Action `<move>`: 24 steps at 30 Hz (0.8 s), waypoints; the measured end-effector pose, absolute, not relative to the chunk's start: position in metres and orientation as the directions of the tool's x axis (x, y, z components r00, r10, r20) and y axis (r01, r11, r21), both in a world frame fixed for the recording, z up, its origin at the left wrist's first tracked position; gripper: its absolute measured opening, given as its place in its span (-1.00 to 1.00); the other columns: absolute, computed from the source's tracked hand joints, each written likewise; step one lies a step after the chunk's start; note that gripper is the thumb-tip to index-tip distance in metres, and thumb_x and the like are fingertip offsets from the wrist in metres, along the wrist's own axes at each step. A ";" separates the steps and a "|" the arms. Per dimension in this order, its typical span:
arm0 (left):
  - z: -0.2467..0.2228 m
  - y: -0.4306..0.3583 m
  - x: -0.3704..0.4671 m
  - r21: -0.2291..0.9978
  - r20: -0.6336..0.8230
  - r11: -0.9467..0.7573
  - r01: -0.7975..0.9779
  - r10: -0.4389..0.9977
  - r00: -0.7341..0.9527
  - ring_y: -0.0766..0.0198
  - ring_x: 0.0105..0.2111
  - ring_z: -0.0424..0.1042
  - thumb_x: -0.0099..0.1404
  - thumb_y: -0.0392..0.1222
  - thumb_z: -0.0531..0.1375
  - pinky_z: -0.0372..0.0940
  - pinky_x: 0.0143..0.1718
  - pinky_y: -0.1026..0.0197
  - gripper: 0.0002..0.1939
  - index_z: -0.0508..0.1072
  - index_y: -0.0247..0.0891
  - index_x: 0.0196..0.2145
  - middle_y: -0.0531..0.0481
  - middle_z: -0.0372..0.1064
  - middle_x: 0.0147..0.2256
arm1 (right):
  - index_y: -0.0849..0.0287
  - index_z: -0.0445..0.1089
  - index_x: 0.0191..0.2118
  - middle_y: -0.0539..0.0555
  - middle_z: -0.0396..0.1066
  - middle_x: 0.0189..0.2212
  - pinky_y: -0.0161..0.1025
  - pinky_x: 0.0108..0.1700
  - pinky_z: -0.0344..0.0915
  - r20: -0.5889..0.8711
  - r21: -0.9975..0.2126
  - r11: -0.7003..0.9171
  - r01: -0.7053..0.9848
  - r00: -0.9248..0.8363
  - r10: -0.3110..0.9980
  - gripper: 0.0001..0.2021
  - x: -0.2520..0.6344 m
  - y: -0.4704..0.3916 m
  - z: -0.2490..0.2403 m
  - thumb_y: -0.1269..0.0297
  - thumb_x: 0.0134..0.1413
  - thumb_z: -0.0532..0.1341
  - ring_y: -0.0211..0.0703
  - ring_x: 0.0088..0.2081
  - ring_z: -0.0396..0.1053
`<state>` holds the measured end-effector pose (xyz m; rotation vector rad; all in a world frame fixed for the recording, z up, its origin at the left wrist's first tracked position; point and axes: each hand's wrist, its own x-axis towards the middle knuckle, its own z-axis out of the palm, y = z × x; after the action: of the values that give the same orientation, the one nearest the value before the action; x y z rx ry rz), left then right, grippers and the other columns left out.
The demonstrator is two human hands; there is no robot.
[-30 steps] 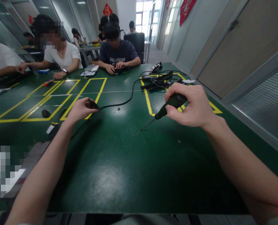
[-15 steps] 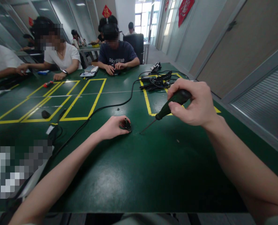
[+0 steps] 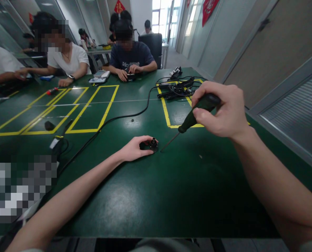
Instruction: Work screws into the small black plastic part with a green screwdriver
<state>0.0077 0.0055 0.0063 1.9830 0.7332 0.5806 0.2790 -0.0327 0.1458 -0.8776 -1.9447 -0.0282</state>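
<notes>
Between the thumb and fingers of my left hand [image 3: 136, 149] is a small round black part [image 3: 153, 145] with an upright metal-tipped post, low over the green table [image 3: 134, 196]. My left hand is closed on it; I cannot make out its exact kind. My right hand [image 3: 221, 110] is wrapped around the dark green handle of a screwdriver [image 3: 188, 121]. The screwdriver slants down to the left, and its thin shaft ends near the table, just right of the black part and apart from it.
A bundle of black cables and parts [image 3: 178, 88] lies inside a yellow tape outline at the back right. One black cable [image 3: 113, 120] crosses the table. A dark lump [image 3: 49, 126] rests on the left, and co-workers [image 3: 134, 57] sit across the table.
My left hand has moved right with the black part, closer to the screwdriver tip. The screwdriver in my right hand has shifted slightly right.
</notes>
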 end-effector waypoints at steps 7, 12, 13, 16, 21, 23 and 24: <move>0.010 0.004 0.010 0.884 0.083 -0.385 0.266 0.689 0.720 0.08 -0.02 0.56 0.30 -0.06 0.39 0.38 0.14 0.02 -0.62 0.61 -0.27 0.03 -0.14 0.62 -0.02 | 0.12 0.29 -0.52 -0.09 0.27 -0.61 -0.26 -0.49 0.06 0.837 -0.296 0.754 0.587 -0.222 0.501 -0.94 0.281 -0.029 0.145 0.30 -0.14 0.19 -0.37 -0.60 0.09; 0.010 0.005 0.010 0.892 0.066 -0.365 0.266 0.689 0.722 0.08 -0.02 0.57 0.33 -0.05 0.37 0.39 0.12 0.03 -0.63 0.61 -0.27 0.03 -0.14 0.63 -0.03 | 0.14 0.34 -0.54 -0.04 0.31 -0.61 -0.24 -0.47 0.09 0.903 -0.259 0.780 0.569 -0.143 0.404 -0.88 0.286 -0.027 0.144 0.24 -0.11 0.22 -0.33 -0.57 0.16; 0.010 0.005 0.010 0.893 0.063 -0.363 0.268 0.689 0.722 0.08 -0.02 0.57 0.33 -0.06 0.37 0.39 0.12 0.04 -0.63 0.61 -0.27 0.02 -0.13 0.63 -0.04 | 0.13 0.35 -0.54 -0.03 0.32 -0.61 -0.24 -0.47 0.10 0.911 -0.260 0.781 0.568 -0.124 0.393 -0.88 0.286 -0.027 0.144 0.23 -0.11 0.22 -0.31 -0.56 0.18; 0.010 0.005 0.010 0.894 0.059 -0.358 0.271 0.692 0.719 0.08 -0.02 0.57 0.32 -0.06 0.37 0.38 0.12 0.04 -0.65 0.62 -0.26 0.01 -0.12 0.63 -0.05 | 0.13 0.35 -0.55 -0.02 0.32 -0.61 -0.23 -0.46 0.10 0.927 -0.258 0.777 0.574 -0.081 0.367 -0.86 0.286 -0.027 0.144 0.22 -0.10 0.21 -0.29 -0.55 0.19; 0.010 0.005 0.010 0.888 0.060 -0.367 0.278 0.690 0.721 0.10 -0.03 0.57 0.32 -0.06 0.37 0.39 0.11 0.05 -0.64 0.61 -0.27 0.01 -0.12 0.63 -0.05 | 0.14 0.37 -0.55 -0.02 0.33 -0.60 -0.23 -0.46 0.11 0.933 -0.239 0.785 0.572 -0.090 0.349 -0.86 0.286 -0.028 0.143 0.22 -0.09 0.22 -0.30 -0.55 0.20; 0.010 0.005 0.010 0.883 0.062 -0.374 0.283 0.691 0.720 0.10 -0.03 0.57 0.32 -0.05 0.37 0.39 0.12 0.06 -0.64 0.61 -0.27 0.01 -0.12 0.62 -0.05 | 0.13 0.37 -0.55 -0.02 0.33 -0.60 -0.23 -0.47 0.13 0.930 -0.235 0.781 0.579 -0.099 0.353 -0.85 0.286 -0.028 0.144 0.20 -0.08 0.22 -0.29 -0.56 0.20; 0.010 0.005 0.010 0.882 0.065 -0.377 0.284 0.693 0.718 0.10 -0.03 0.57 0.32 -0.05 0.36 0.38 0.11 0.06 -0.64 0.61 -0.27 0.01 -0.12 0.62 -0.05 | 0.13 0.37 -0.54 -0.02 0.33 -0.60 -0.23 -0.47 0.14 0.928 -0.237 0.776 0.585 -0.101 0.360 -0.84 0.287 -0.028 0.144 0.19 -0.08 0.22 -0.29 -0.56 0.20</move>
<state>0.0099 0.0051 0.0100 1.9635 0.7486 0.5366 0.2866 -0.0283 0.1439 -0.7475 -1.7136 -0.2225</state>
